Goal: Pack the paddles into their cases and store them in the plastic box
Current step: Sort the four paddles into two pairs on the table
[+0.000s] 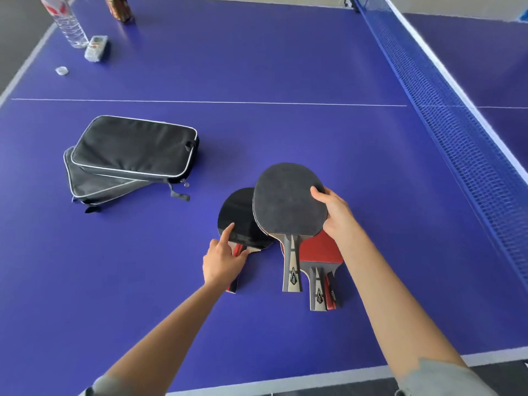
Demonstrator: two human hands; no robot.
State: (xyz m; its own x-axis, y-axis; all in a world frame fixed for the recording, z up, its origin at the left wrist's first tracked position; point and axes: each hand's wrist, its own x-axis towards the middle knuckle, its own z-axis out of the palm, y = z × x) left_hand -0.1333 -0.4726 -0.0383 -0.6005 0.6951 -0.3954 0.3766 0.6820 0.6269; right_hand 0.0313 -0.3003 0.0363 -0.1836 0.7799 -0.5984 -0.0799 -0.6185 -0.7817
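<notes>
Several paddles lie in a loose pile on the blue table. My right hand (334, 211) grips the right edge of the top black-faced paddle (285, 201), thumb on its face. Under it lies a red-faced paddle (323, 250), with another handle (331, 292) beside its own. My left hand (225, 255) holds the neck of a glossy black paddle (240, 218) at the left, forefinger stretched onto its face. Two black zip cases (134, 150) lie stacked, upper one askew on the lower case (94, 181), to the left of the paddles. No plastic box is in view.
The blue net (445, 115) runs along the right side. At the far left corner stand a clear water bottle (70, 24), a small crinkled plastic pack (95, 48), a bottle cap (62, 70) and a dark can (120, 8). The table's near edge (285, 375) is close to me.
</notes>
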